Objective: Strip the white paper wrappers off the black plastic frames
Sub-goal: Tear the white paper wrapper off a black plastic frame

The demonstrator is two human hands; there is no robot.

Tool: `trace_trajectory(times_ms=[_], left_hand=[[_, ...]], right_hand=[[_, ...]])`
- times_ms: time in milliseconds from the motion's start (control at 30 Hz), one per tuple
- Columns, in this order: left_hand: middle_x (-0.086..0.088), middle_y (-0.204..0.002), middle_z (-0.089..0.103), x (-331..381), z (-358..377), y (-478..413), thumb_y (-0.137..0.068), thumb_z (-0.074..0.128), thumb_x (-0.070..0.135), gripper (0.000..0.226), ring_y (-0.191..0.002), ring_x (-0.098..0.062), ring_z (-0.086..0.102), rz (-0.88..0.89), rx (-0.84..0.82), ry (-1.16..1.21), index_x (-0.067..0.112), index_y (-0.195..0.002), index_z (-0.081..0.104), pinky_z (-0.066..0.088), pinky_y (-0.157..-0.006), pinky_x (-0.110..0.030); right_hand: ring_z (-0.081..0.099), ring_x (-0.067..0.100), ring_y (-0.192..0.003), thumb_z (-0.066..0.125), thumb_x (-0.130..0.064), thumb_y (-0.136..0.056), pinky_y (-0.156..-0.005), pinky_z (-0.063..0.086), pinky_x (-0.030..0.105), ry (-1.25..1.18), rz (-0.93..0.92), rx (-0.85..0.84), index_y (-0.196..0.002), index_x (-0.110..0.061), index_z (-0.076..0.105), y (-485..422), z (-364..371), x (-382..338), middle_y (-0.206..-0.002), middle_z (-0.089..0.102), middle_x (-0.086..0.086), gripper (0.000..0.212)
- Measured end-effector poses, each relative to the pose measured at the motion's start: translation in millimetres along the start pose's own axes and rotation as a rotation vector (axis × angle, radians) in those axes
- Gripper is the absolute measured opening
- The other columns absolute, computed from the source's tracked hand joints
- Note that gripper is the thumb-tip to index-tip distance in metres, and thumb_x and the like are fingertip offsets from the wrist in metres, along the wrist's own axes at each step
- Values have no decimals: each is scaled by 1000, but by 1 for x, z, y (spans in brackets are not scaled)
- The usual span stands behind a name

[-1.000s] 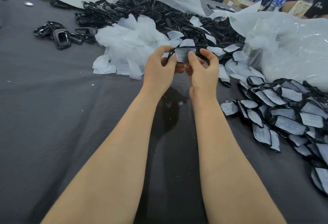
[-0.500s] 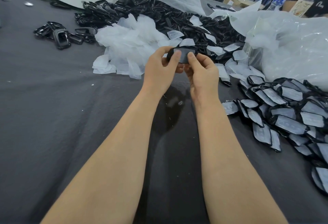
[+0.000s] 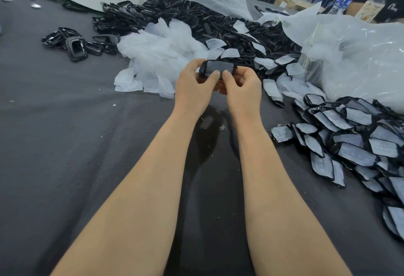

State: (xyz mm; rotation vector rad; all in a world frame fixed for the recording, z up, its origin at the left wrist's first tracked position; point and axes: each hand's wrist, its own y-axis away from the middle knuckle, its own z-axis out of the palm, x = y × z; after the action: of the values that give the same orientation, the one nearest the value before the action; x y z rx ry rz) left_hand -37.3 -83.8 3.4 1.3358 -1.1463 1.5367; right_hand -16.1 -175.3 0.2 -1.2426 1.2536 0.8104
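Left hand point(image 3: 194, 83): grips the frame's left end, steadying it above the surface point(image 3: 65, 144).
Right hand point(image 3: 241, 83): pinches the right end, thumb on the wrapper, probably to start the peel.
Wrapped black plastic frame point(image 3: 218, 67): raised between both hands, white paper wrapper uppermost.
Wrapped frames pile point(image 3: 349, 142): right, within reach.
Discarded wrappers point(image 3: 157, 57): heaped beyond the hands.

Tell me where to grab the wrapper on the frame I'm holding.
Probably its near lower edge, from your side: the wrapper faces you, flat across the frame, and the thumbs of the left hand and right hand meet there.
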Motion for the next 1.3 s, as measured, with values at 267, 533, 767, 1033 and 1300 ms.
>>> trace_trajectory(times_ms=[267,533,767,1033,1300], left_hand=[[-6,-91,69,-2,-2,-4,-94,51,3,22,-71,-14,65,-15,2,9,13,-112,58,54,-90,-41],[-15,-106,69,-2,0,-5,-97,44,2,31,-98,-27,67,-33,-42,-40,7,-124,56,51,-96,-42],[-11,-95,71,-2,1,0,-93,53,13,15,-77,-19,70,53,-21,-117,16,-108,56,58,-80,-34],[-14,-90,70,-2,-3,-2,-96,48,16,14,-52,-7,66,32,80,-75,23,-85,54,50,-52,-16],[-15,-90,70,-3,-1,-3,-97,46,18,12,-73,-24,70,38,42,-133,22,-88,53,58,-78,-42]], right_hand=[[67,30,-92,54,1,-92,-80,57,31,-87,43,-68,-115,4,53,1,0,-2,-103,67,20,22],[67,36,-95,46,0,-95,-84,57,39,-88,114,-38,-118,8,55,0,0,-1,-104,67,25,25],[67,33,-90,50,0,-92,-86,56,46,-47,120,-1,-105,0,58,0,-1,-2,-101,67,24,15],[68,33,-90,54,-5,-90,-87,54,49,13,75,-50,-86,-17,58,4,2,-3,-92,70,15,13],[67,34,-93,60,-13,-88,-86,55,49,-32,98,-41,-102,-11,59,5,4,-4,-98,68,18,14]])
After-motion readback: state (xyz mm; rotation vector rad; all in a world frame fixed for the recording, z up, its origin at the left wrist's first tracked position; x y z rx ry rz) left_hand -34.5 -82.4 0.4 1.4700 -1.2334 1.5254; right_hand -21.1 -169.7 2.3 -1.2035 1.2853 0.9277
